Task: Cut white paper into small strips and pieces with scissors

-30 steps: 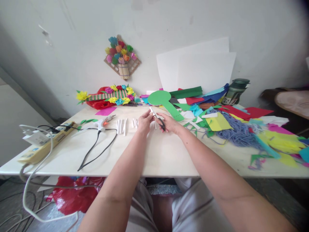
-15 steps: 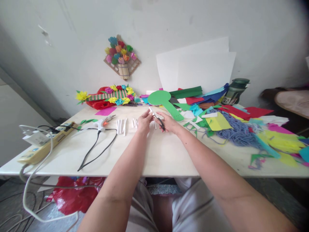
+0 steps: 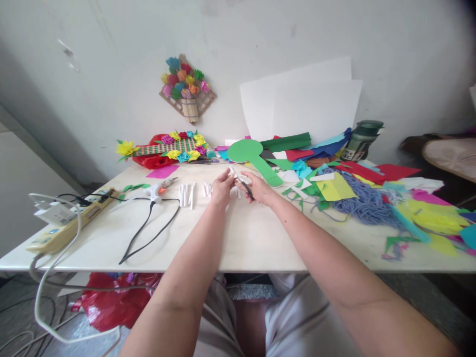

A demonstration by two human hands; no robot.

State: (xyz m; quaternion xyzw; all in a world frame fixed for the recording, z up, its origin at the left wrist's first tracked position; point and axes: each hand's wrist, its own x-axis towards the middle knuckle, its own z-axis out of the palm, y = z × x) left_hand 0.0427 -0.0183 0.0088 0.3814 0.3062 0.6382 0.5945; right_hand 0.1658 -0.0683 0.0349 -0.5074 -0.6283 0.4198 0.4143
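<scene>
My right hand [image 3: 256,188] is closed around scissors [image 3: 247,189] with dark handles, their blades angled up and left toward my other hand. My left hand [image 3: 222,186] is pinched around a small white paper roll, mostly hidden by the fingers. Both hands meet over the middle of the table [image 3: 260,238]. Short white paper rolls [image 3: 207,189] lie just left of my left hand, and longer white rolls [image 3: 186,195] stand in a row farther left. More short white pieces [image 3: 236,193] show beneath my hands.
Behind my hands lies a green paddle-shaped cutout [image 3: 245,150]. Blue yarn [image 3: 366,201], coloured paper scraps [image 3: 338,186] and a dark bottle [image 3: 360,141] crowd the right. At left are a glue gun [image 3: 154,192], its looping cord and a power strip [image 3: 55,238]. A flower-covered craft [image 3: 163,148] sits at the back.
The scissors have shifted slightly in my right hand, with more of the blades showing. My left hand has stayed almost in place.
</scene>
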